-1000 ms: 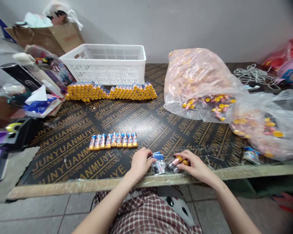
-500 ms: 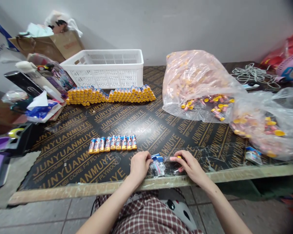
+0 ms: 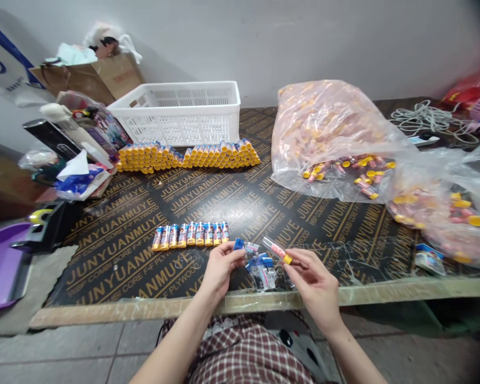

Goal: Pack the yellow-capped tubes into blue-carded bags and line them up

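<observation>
My left hand (image 3: 219, 268) pinches a small clear film sleeve (image 3: 249, 247) with a blue printed end. Below it, a small pile of similar sleeves (image 3: 263, 272) lies near the table's front edge. Between its fingers and thumb, my right hand (image 3: 315, 281) grips a clear tube (image 3: 277, 249) with pink contents and a yellow cap. The tube tilts, its clear end pointing up and left towards the sleeve, with a gap between them. To the left, several blue-labelled tubes (image 3: 191, 234) stand in a row.
Behind, stacked labelled tubes (image 3: 152, 160) lie before a white plastic basket (image 3: 184, 122). A large clear bag (image 3: 324, 122) of yellow-capped tubes spreads at back right, with another open bag (image 3: 432, 208) nearer. A purple dustpan (image 3: 4, 266) sits at far left.
The right hand has raised a tube off the table and turned it towards the left hand. My left hand has lifted one sleeve from the pile. The view has shifted slightly.
</observation>
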`<state>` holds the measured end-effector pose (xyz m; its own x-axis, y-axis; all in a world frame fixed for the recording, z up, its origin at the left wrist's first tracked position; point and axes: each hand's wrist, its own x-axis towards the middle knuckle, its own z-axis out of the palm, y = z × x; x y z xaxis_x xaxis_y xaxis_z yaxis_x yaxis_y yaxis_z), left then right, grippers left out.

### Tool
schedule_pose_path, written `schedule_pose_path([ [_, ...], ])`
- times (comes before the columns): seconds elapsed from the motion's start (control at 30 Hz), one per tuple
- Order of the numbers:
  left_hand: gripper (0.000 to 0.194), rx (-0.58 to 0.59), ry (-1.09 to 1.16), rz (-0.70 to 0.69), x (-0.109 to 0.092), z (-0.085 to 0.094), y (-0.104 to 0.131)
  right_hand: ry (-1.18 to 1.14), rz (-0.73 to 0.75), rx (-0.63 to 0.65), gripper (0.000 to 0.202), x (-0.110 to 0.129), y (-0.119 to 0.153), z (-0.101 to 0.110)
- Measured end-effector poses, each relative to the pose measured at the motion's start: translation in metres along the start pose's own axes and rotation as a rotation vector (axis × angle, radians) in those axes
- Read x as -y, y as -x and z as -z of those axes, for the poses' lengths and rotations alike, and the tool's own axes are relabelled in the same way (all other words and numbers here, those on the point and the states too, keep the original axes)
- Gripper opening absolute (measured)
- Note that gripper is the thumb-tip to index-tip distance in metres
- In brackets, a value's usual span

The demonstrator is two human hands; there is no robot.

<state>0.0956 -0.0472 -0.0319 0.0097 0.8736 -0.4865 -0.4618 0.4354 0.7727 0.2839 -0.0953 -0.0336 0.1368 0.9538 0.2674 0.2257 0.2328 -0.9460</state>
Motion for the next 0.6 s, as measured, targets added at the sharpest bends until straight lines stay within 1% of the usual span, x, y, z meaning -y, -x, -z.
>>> schedule_pose_path([
  [0.07,0.035,-0.031,0.042,0.011,0.000,0.000,0.000,0.035,0.031,0.003,0.022,0.001,0.004,-0.002],
  [0.2,0.036,-0.082,0.083,0.003,0.001,0.001,-0.002,0.150,0.093,-0.008,0.024,0.003,0.008,-0.004],
  [0.27,0.038,-0.097,0.085,-0.005,0.000,0.002,-0.003,0.184,0.099,-0.012,0.023,0.004,0.009,-0.004],
  [0.43,0.037,-0.130,0.078,-0.027,0.001,0.003,-0.001,0.188,0.084,0.001,0.023,0.004,0.013,-0.005],
  [0.6,0.040,-0.179,0.089,-0.043,0.002,0.004,-0.002,0.161,0.121,0.002,0.026,0.001,0.017,-0.007],
])
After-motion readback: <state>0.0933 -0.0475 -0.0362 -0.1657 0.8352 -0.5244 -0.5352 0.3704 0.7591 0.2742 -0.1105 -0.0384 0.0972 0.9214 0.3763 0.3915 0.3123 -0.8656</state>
